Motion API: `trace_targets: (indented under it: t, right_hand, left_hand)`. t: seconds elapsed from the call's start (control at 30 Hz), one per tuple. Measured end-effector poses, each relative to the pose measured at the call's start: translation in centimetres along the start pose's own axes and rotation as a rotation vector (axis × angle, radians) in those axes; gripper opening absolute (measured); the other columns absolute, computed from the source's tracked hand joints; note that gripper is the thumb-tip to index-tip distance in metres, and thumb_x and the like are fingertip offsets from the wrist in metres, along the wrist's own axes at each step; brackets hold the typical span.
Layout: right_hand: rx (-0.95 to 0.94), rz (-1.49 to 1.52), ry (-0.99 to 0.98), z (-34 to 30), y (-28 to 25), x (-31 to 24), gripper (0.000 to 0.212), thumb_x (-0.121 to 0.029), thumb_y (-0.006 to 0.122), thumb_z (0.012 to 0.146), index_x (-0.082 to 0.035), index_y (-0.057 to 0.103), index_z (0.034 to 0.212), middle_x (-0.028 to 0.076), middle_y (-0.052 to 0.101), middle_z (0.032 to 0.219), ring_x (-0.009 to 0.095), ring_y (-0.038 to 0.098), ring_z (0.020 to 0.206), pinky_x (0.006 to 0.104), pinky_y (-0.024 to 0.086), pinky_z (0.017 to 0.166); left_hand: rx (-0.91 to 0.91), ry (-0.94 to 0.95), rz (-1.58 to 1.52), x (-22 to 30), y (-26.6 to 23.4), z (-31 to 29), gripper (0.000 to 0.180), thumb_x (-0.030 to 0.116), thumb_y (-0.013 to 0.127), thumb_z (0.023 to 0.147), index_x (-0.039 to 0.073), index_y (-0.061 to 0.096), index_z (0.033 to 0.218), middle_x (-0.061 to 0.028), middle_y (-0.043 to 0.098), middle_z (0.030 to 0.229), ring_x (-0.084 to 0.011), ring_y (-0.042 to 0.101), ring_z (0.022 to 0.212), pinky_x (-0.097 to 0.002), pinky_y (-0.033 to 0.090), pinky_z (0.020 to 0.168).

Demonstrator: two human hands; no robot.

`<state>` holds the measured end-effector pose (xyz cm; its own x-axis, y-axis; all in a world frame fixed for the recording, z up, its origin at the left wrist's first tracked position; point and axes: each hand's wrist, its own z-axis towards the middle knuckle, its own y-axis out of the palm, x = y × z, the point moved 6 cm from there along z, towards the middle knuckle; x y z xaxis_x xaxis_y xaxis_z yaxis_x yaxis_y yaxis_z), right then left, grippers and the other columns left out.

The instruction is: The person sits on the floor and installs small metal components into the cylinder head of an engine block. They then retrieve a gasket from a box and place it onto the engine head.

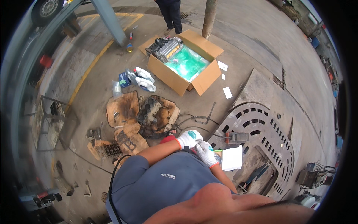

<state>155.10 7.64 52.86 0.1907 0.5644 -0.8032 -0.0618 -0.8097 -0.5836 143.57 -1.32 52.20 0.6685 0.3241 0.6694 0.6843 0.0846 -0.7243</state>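
My left hand [189,138] and my right hand [206,153] both wear white knit gloves with orange cuffs. They meet in front of my blue shirt. The left fingers curl over the right fingertips, and a small dark item [193,150] sits between them, mostly hidden. A bit of clear wrapping [218,159] shows by my right wrist. Just right of the hands lies a white box [232,157], on the edge of a round slotted metal floor grate [274,143].
Ahead, a dark engine part [149,111] lies on oily cardboard, with another part [109,150] nearer left. Further off are white jugs [145,80] and an open cardboard box [177,78] holding green plastic and an engine piece. A person's legs [171,16] stand beside a pole [209,16]. Cables cross the concrete.
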Motion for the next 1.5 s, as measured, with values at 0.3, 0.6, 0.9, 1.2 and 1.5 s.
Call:
trace_targets:
  t: [0.3,0.6,0.9,1.2,1.5]
  right_hand:
    - [0.025,0.035,0.270,-2.7,-1.3,1.5,0.038,-0.036,0.073,0.094,0.001,0.074,0.103,0.023,0.069,0.100,0.041,0.069,0.099,0.0466,0.053,0.085]
    - [-0.162,-0.371,0.138,-1.8,-0.9,-1.6,0.030,-0.036,0.066,0.092,-0.011,0.081,0.101,0.023,0.074,0.094,0.041,0.071,0.094,0.0528,0.056,0.085]
    - [0.093,-0.385,0.236,-1.9,-0.4,0.9,0.030,-0.032,0.072,0.091,-0.002,0.077,0.096,0.021,0.072,0.096,0.040,0.070,0.097,0.0486,0.054,0.086]
    - [-0.099,0.214,0.564,-1.8,0.6,0.6,0.042,-0.038,0.073,0.103,0.003,0.074,0.109,0.015,0.074,0.099,0.022,0.070,0.094,0.0364,0.054,0.084]
    - [-0.128,0.354,0.598,-4.4,4.5,4.0,0.043,-0.037,0.071,0.102,-0.005,0.076,0.131,0.015,0.079,0.106,0.022,0.073,0.101,0.0351,0.055,0.091]
  left_hand:
    - [-0.229,-0.080,-0.141,2.6,0.1,-1.8,0.039,0.030,0.066,0.093,0.014,0.071,0.129,-0.0185,0.073,0.121,-0.0370,0.069,0.117,-0.0480,0.054,0.101]
    - [-0.277,-0.246,-0.380,1.3,2.6,-1.6,0.036,0.032,0.063,0.101,0.008,0.068,0.127,-0.0211,0.075,0.122,-0.0375,0.070,0.118,-0.0444,0.053,0.098]
    - [-0.300,-0.181,-0.359,0.3,2.4,-0.9,0.044,0.032,0.069,0.093,0.008,0.064,0.129,-0.0187,0.075,0.123,-0.0362,0.071,0.116,-0.0442,0.053,0.097]
    - [-0.390,-0.034,-0.297,0.6,-0.7,-0.5,0.055,0.023,0.075,0.079,0.012,0.067,0.132,-0.0187,0.075,0.122,-0.0372,0.071,0.114,-0.0456,0.055,0.097]
    - [-0.483,0.100,-0.242,-0.8,1.2,-0.6,0.044,0.020,0.070,0.082,0.011,0.073,0.125,-0.0196,0.076,0.120,-0.0382,0.071,0.114,-0.0467,0.054,0.096]
